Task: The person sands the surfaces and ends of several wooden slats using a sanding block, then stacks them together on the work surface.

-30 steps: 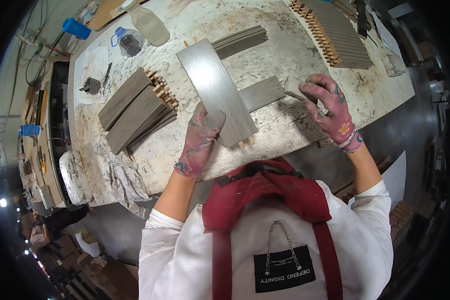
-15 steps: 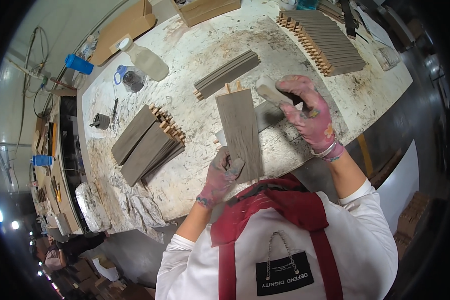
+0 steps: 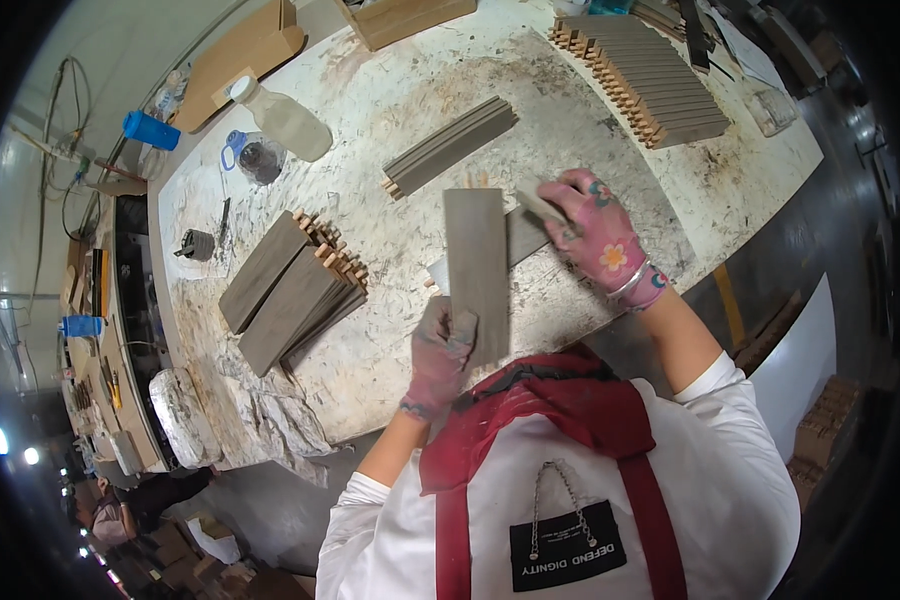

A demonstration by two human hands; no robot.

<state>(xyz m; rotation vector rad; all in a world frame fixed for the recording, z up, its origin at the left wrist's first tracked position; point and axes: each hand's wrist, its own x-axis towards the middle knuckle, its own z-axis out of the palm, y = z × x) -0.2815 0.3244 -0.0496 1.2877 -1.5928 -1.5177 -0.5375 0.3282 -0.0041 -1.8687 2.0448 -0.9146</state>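
My left hand, in a stained pink glove, grips the lower end of a flat grey wooden board with its thumb on the face. The board stands tilted up above the table's front edge, and pale pegs show faintly at its far end. To its right, my right hand, in a pink flowered glove, is closed round a small greyish pad, held apart from the board. Another grey board lies on the table behind, partly covered by the upright one and the right hand.
Pegged boards lie in a pile at left, a short stack in the middle and a long row at far right. A cloudy bottle, a blue-handled jug and a cardboard box stand at far left. Crumpled cloth hangs at the front edge.
The board has turned and its other face or angle shows. My right hand has turned over, back upward, and come slightly nearer with the pad. My left hand keeps its grip.
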